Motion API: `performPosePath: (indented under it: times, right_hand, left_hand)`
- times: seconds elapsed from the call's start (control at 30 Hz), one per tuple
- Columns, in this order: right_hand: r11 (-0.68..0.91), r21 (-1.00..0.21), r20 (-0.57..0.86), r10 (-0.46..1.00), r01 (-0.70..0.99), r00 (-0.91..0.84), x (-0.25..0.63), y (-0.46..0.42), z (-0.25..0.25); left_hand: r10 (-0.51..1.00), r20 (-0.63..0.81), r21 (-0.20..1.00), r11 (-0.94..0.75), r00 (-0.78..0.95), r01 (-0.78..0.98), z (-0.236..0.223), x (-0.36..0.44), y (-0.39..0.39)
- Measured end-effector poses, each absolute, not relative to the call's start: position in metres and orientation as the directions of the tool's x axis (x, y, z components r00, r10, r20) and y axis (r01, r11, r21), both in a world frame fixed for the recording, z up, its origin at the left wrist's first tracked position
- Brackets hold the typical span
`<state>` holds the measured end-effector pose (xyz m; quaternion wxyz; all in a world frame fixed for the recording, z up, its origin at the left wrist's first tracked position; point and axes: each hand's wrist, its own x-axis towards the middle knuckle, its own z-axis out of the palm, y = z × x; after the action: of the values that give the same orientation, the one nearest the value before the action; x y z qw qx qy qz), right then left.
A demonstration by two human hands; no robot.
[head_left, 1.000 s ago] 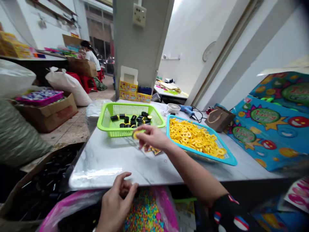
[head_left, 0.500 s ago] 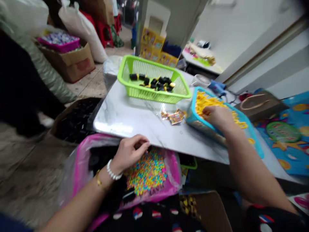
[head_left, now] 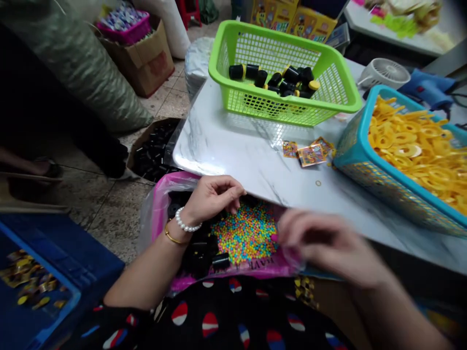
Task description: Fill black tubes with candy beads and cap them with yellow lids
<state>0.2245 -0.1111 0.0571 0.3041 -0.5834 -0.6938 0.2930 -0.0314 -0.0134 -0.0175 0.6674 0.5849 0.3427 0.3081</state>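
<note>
Writing on the pink tray: the word "HAVE" can be read in dark capitals along the near edge of the pink tray [head_left: 158, 206]; the lettering beside it is too unclear to be made out.
Small packets: orange printed wrappers [head_left: 311, 154] are seen on the table [head_left: 233, 150]; their print is too small to be read.
Yellow boxes: cartoon figures and lettering are printed on the yellow boxes [head_left: 310, 24] behind the green basket [head_left: 306, 114]; the words cannot be made out.
Left hand: the left hand [head_left: 215, 194] is curled over the tray by the table edge, thumb and forefinger brought together; whether anything is pinched cannot be told.
Right hand: the right hand [head_left: 317, 238] is blurred, its fingers bent over the tray's right side; whether it is empty cannot be told.
Tray contents: coloured beads [head_left: 248, 233] are heaped at the right, with black cylinders [head_left: 221, 261] beside them.
Baskets: yellow-ended black pieces [head_left: 291, 74] are held in the green basket, yellow rings [head_left: 406, 138] in the blue basket [head_left: 379, 184].
Changed since half a second ago: the right hand has been brought from the yellow rings to the tray; the view has been tipped lower, and a blue crate [head_left: 105, 265] has been brought into sight.
Unchanged: the left hand is kept over the tray.
</note>
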Motion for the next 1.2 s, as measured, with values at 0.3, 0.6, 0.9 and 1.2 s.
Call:
performPosePath:
  times: [0.3, 0.6, 0.9, 1.2]
  right_hand:
    - [-0.094, -0.145, -0.037, 0.995, 0.985, 0.090, 0.136, -0.095, -0.054]
    - [0.227, 0.061, -0.354, 0.916, 0.972, -0.191, 0.139, -0.105, -0.044]
    - [0.117, -0.744, -0.014, 0.982, 0.658, -0.190, 0.156, -0.122, -0.025]
    - [0.194, -0.861, 0.248, 0.967, 0.469, 0.054, 0.163, -0.104, 0.006]
  left_hand:
    - [0.835, -0.030, 0.993, -0.038, 0.549, 0.111, -0.018, -0.030, -0.018]
    - [0.844, -0.003, 0.988, -0.080, 0.536, 0.131, -0.023, -0.032, -0.016]
    - [0.794, 0.123, 0.980, -0.193, 0.595, 0.054, -0.011, -0.035, -0.020]
    - [0.643, 0.422, 0.853, -0.521, 0.639, -0.039, 0.000, -0.022, -0.023]
